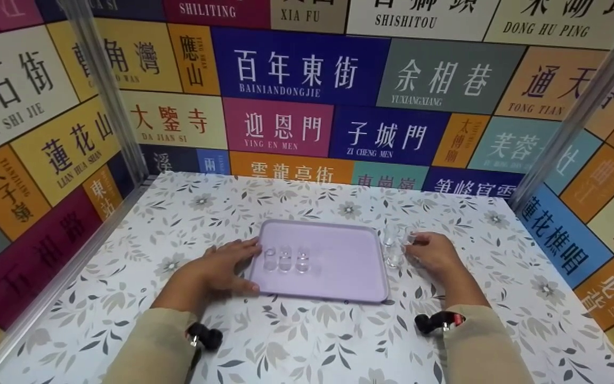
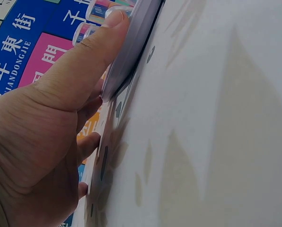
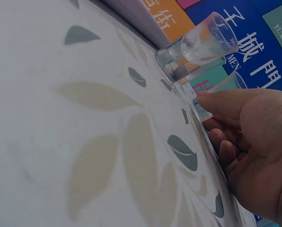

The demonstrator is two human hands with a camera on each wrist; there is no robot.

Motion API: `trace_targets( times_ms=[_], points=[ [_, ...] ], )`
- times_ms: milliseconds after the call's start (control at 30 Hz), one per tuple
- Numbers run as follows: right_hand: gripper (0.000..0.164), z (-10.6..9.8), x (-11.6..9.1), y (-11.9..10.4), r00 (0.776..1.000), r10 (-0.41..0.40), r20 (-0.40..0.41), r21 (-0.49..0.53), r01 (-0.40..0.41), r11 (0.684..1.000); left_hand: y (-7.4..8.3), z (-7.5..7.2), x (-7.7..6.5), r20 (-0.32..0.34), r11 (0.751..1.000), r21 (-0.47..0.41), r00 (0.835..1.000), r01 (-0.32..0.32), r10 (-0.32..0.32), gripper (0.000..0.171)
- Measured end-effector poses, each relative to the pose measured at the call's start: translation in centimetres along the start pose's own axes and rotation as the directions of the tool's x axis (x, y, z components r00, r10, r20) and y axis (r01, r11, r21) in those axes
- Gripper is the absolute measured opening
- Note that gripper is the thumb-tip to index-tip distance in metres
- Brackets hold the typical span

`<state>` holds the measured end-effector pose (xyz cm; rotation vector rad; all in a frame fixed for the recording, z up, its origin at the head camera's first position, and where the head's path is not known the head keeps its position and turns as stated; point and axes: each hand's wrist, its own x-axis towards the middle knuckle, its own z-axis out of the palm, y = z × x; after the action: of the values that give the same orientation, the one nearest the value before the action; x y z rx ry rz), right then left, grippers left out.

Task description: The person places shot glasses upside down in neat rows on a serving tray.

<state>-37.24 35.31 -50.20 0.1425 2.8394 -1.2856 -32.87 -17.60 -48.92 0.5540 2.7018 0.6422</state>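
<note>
A lilac tray (image 1: 344,261) lies on the table, with three clear shot glasses (image 1: 303,260) in a row on its left half. My left hand (image 1: 221,269) rests at the tray's left edge, fingers spread; in the left wrist view the thumb (image 2: 96,54) lies against the tray's rim. Just off the tray's right side, my right hand (image 1: 435,253) pinches a clear shot glass (image 3: 231,81) between thumb and fingers. Other clear shot glasses (image 3: 209,40) stand close beside it; they overlap, so their number is hard to tell.
A floral-patterned cloth (image 1: 307,341) covers the table. Behind and at the sides stand walls of coloured street-name signs (image 1: 299,66). Clear upright panel edges (image 1: 112,90) rise near the table's corners. Each wrist carries a small black device (image 1: 211,337).
</note>
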Motion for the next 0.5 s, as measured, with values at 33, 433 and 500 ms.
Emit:
trace_targets(
  times_ms=[33,433,500],
  points=[
    [0.054,-0.1,0.0,0.1,1.000,0.009,-0.007,0.012,-0.009,1.000,0.0,0.0,0.0,-0.001,1.000,0.005,1.000,-0.002,0.002,0.106],
    [0.055,-0.8,0.1,-0.8,0.992,0.105,-0.072,0.213,-0.088,0.973,0.2,0.0,0.2,0.005,1.000,0.003,1.000,0.026,-0.026,0.109],
    [0.055,-0.9,0.0,-1.4,0.991,0.104,-0.089,0.239,-0.080,0.968,0.1,0.0,0.1,0.007,1.000,-0.001,1.000,0.029,-0.029,0.107]
  ],
)
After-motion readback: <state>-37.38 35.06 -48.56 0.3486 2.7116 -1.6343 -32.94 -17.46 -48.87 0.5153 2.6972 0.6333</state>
